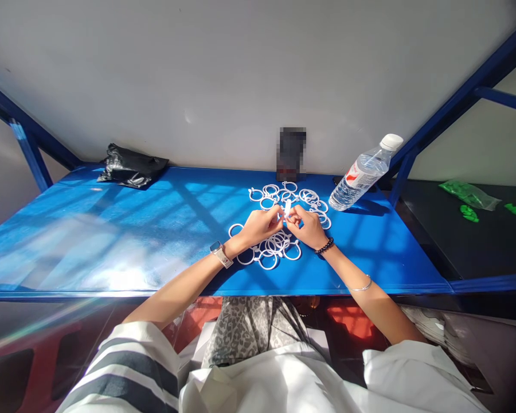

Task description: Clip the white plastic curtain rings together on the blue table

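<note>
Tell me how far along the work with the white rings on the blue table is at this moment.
Hard to say exactly. A cluster of white rings lies near the wrists, looking like handled ones. The left hand and right hand together pinch one white ring. A loose spread of rings beyond the hands, near the water bottle, appears left.

On the blue metal table [112, 229], loose white plastic rings [284, 195] lie behind the left hand [260, 225] and the right hand [307, 226], and more rings [273, 249] lie before them. A clear plastic water bottle [363, 172] rests right of the far rings. A crumpled black plastic bag [131, 166] sits at the far left, against the wall.
</note>
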The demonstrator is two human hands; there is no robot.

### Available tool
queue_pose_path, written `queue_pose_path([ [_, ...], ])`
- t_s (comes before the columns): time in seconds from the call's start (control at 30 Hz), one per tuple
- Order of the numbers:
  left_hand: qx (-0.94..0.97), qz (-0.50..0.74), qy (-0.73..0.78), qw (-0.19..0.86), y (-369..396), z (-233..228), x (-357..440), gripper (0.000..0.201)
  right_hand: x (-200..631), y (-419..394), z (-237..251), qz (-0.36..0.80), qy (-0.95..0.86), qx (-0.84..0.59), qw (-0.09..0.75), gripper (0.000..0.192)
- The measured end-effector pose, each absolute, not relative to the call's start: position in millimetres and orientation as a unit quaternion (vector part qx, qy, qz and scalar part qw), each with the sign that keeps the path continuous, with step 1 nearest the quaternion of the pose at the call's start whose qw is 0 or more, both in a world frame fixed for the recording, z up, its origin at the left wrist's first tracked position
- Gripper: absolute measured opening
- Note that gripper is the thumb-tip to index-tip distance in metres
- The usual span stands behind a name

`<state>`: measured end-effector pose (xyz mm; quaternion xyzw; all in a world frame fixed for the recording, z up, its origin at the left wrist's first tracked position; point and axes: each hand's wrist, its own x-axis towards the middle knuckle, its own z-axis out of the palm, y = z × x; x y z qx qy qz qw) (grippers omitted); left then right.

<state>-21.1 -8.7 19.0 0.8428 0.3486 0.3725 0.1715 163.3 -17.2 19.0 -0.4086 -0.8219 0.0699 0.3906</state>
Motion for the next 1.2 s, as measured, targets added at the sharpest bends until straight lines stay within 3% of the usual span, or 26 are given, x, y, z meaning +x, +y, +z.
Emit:
queue_pose_path([
  [0.63, 0.85, 0.353, 0.361, 0.149, -8.6, 18.6, -19.7, 0.012, 163.5, -18.8, 19.5, 0.108, -0.82, -0.426, 0.368, 0.009],
  [0.97, 0.857, 0.322, 0.377, 0.143, -8.4, 18.1, -22.3, 0.008, 163.0, -17.7, 19.2, 0.071, -0.808, -0.43, 0.396, 0.008],
  [1.2, 0.853, 0.348, 0.36, 0.15, -9.2, 18.6, -22.8, 0.021, 161.5, -18.3, 21.0, 0.055, -0.807, -0.44, 0.391, 0.004],
])
